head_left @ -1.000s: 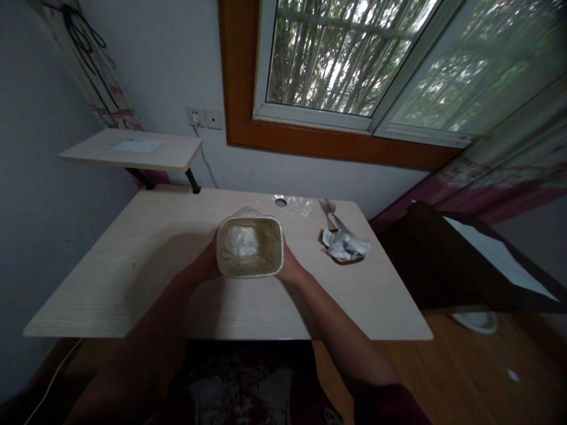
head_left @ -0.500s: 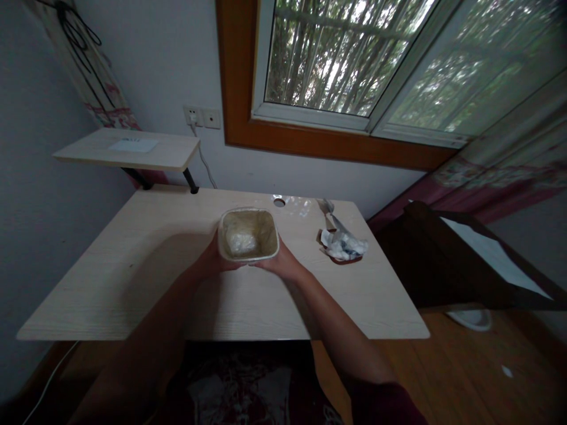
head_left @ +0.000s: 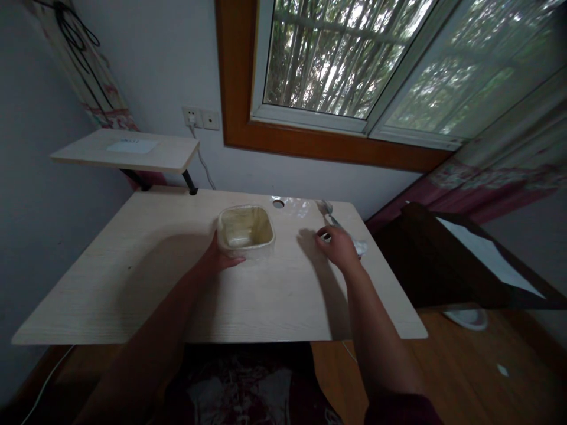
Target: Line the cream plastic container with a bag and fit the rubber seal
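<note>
A squarish, pale see-through plastic tub (head_left: 259,252) stands on the light wood table, its open mouth up. Its inside looks yellowish, with something pale and shiny at the bottom that I cannot make out. My left hand (head_left: 220,257) is wrapped round the tub's left side, thumb along the front. On the right, my right hand (head_left: 339,245) is over a crumpled white wad (head_left: 361,247), perhaps tissue or thin plastic. Its fingers are curved, with a gap between thumb and forefinger. The hand covers most of the wad and the reddish-brown piece under it.
Behind the right hand lies a shiny grey utensil-like thing (head_left: 328,206). A raised shelf (head_left: 93,147) with a paper slip (head_left: 133,146) stands at the table's (head_left: 266,307) back left. A round cable hole (head_left: 278,204) is near the back edge. Dark furniture (head_left: 443,265) stands right of the table.
My right hand has let go of the tub and moved right, over the white wad. The tub now tilts less towards me, showing its front wall. My left hand stays on it.
</note>
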`<state>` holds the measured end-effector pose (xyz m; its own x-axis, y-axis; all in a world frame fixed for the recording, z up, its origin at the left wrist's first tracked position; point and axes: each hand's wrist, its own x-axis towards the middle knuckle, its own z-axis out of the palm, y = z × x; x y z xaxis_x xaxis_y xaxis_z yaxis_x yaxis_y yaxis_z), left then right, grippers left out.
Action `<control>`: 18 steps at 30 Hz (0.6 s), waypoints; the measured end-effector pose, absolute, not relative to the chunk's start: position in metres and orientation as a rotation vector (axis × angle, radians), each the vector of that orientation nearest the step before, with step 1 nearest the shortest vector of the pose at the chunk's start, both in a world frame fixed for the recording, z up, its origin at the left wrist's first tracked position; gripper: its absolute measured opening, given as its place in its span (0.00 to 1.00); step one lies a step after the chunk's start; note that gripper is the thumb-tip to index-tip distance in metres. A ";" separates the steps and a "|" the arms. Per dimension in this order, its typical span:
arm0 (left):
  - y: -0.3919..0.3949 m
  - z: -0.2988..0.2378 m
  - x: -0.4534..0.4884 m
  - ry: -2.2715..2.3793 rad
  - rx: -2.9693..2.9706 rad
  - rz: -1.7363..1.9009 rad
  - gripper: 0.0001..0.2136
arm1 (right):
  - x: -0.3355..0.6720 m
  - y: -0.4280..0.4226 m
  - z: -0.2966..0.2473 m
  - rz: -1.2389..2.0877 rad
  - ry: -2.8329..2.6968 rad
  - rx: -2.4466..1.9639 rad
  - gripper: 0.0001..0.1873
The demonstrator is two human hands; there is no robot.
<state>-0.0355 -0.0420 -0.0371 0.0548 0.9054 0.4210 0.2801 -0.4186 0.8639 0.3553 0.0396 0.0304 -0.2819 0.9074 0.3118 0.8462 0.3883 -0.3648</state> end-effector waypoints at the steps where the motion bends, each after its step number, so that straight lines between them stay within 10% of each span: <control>1: -0.043 -0.037 -0.035 1.217 1.774 1.384 0.53 | 0.361 0.042 0.029 0.083 -2.222 -1.573 0.08; 18: -0.041 -0.048 -0.035 1.189 1.787 1.393 0.51 | 0.360 0.018 0.022 -0.348 -2.316 -2.231 0.16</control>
<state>-0.0351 -0.0413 -0.0483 0.0596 0.8952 0.4417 0.2959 -0.4385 0.8487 0.3605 0.0181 0.0223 -0.0462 0.9956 0.0811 0.9756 0.0275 0.2179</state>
